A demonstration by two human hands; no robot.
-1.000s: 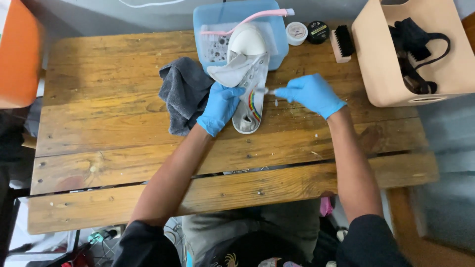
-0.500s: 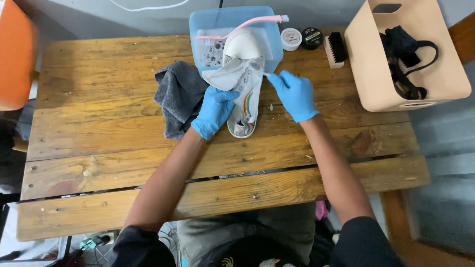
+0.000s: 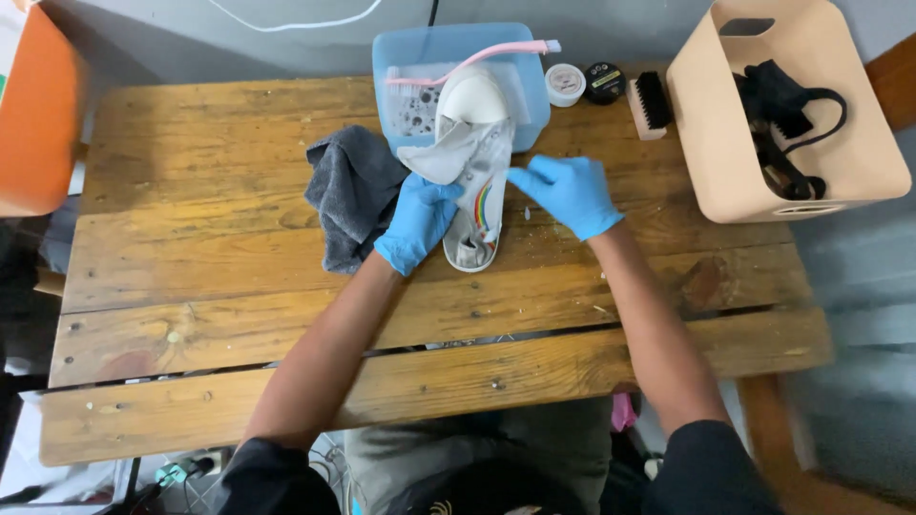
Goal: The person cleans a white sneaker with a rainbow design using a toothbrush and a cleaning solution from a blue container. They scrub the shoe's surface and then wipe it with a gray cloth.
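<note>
A white shoe (image 3: 480, 143) with a rainbow stripe on its side lies on the wooden table (image 3: 210, 286), toe pointing away from me. My left hand (image 3: 417, 221), in a blue glove, grips the shoe's left side near the heel and holds its tongue pulled out. My right hand (image 3: 565, 193), also gloved in blue, is at the shoe's right side with fingertips touching the upper. Whether those fingers pinch anything small is too fine to tell. A grey cloth (image 3: 351, 191) lies crumpled just left of my left hand.
A blue plastic tub (image 3: 401, 57) with a pink toothbrush (image 3: 477, 59) across it sits behind the shoe. A white tin (image 3: 565, 84), a black tin (image 3: 604, 82) and a brush (image 3: 651, 103) stand to its right. A beige basket (image 3: 706, 143) holds black straps. An orange chair (image 3: 33, 114) is at left.
My right hand has moved left from beside the shoe to touch its upper. My left hand has stayed on the shoe. The view has shifted slightly.
</note>
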